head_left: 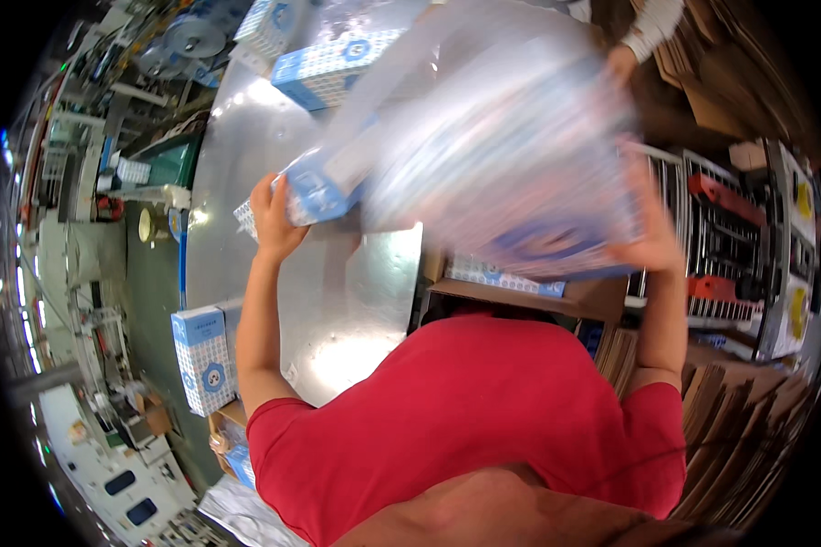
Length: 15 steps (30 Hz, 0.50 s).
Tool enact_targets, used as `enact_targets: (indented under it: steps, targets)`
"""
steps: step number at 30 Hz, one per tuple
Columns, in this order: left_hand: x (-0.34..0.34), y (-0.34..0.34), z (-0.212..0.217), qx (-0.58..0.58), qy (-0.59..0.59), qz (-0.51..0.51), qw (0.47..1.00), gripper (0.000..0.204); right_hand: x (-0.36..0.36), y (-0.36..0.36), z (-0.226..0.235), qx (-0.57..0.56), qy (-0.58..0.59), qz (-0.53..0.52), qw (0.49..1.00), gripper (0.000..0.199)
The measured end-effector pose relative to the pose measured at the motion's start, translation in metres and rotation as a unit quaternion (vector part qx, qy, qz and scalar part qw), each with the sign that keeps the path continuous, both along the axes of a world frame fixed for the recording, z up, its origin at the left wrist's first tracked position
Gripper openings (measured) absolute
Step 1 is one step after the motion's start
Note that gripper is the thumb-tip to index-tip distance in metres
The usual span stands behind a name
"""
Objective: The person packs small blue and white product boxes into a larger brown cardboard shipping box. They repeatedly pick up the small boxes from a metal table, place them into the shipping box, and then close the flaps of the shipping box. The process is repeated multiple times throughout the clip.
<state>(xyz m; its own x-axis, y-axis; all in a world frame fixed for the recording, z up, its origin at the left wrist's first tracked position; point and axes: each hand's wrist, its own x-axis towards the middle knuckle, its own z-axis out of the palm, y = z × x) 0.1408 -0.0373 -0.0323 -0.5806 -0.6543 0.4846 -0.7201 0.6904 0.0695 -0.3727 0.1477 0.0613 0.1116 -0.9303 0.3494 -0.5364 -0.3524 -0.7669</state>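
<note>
Near the left side of the metal table, my left hand (278,219) is closed on the end of a blue-and-white box (317,190). A large clear plastic bag (511,137), smeared by motion, spans the space in front of me. Pale, patterned contents with a blue patch show through it. My right hand (649,228), partly blurred, grips the bag's right edge with fingers bent round it. At the bag's upper right corner, another person's hand (622,64) in a white sleeve is at or against the plastic. The bag hides part of the table and the box's far end.
Blue-and-white patterned boxes (337,68) stand on the far part of the metal table (356,301). Another box (205,360) is left of my arm. An open carton (584,296) holding a box sits before me. Flattened cardboard (739,438) and a metal rack (721,237) line the right.
</note>
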Motion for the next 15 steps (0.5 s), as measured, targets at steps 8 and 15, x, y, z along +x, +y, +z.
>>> enact_targets:
  steps: [8, 15]
  targets:
    - [-0.112, 0.037, 0.035, 0.398, 0.307, -0.215, 0.837, 0.084, -0.093, 0.159, -0.105, -0.078, -0.638, -0.224, 0.732, 0.053]
    - [-0.29, 0.114, -0.024, 0.362, -0.13, -0.465, 0.798, 0.08, -0.076, 0.153, -0.1, -0.106, -0.544, -0.437, 0.709, 0.05]
